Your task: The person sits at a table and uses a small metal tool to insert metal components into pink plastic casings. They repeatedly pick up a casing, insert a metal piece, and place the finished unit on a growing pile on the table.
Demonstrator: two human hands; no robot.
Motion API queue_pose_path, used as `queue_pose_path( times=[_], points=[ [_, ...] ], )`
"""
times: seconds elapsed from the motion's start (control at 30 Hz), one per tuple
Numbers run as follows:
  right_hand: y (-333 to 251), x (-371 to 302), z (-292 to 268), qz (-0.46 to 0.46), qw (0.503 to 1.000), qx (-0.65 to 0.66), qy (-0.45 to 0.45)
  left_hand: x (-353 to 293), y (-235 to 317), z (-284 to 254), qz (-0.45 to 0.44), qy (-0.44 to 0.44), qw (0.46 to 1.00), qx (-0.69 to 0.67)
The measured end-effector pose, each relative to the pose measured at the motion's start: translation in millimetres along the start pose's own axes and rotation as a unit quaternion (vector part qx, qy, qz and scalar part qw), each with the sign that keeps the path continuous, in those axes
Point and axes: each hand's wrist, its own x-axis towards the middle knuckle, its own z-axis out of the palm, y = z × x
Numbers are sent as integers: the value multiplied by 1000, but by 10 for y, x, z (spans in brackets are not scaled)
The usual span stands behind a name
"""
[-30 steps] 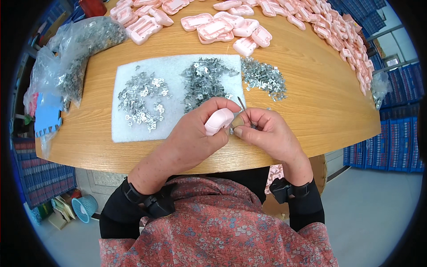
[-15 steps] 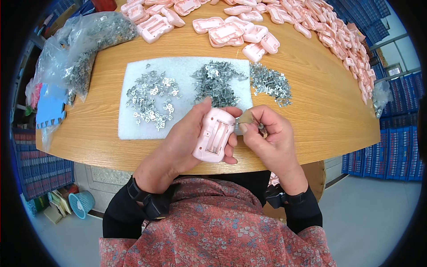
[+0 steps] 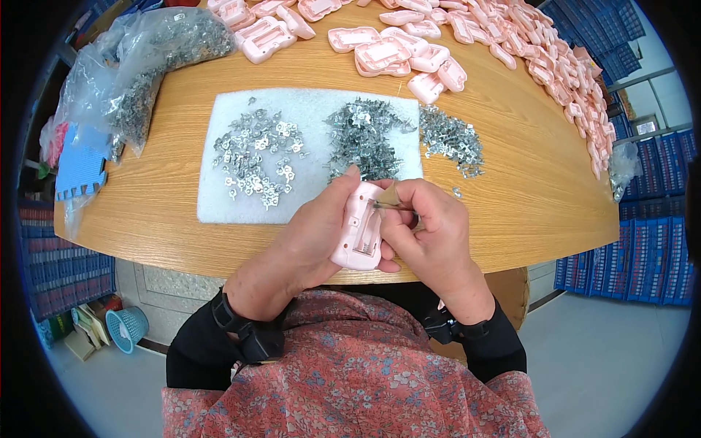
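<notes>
A pale pink plastic housing (image 3: 352,237) with an oblong battery compartment is held tilted in my left hand (image 3: 310,230), thumb along its left edge and fingers wrapped behind it. My right hand (image 3: 438,226) pinches a thin dark tool with a tan flap (image 3: 389,197); its exact kind is unclear. The tool's tip reaches into the upper end of the compartment, and whether it grips a small part there is too fine to see. Beyond my hands, a white foam mat (image 3: 212,201) carries small flat metal contacts (image 3: 259,150) at left and a denser heap of metal spring contacts (image 3: 363,135) at right.
Another heap of metal contacts (image 3: 454,142) lies on the wooden table (image 3: 533,175) beside the mat. Pink housings (image 3: 383,55) cover the far side and right rim. A clear bag of metal parts (image 3: 146,73) and a blue foam tile (image 3: 80,164) stand at left.
The tool in my right hand has moved left, from beside the housing into the compartment's upper end. The housing has shifted slightly right in view and turned a little.
</notes>
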Motion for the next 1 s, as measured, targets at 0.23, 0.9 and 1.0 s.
queue_pose_path(
  times=[0.23,0.9,1.0],
  points=[
    [-74,-38,-45,14,999,-43,1,62,-57,-50,13,-7,1000,1],
    [22,-67,-187,261,900,338,-87,-74,-40,-16,106,-14,966,236],
    [75,-87,-203,256,920,282,-87,-138,9,3,226,34,873,430]
  ],
)
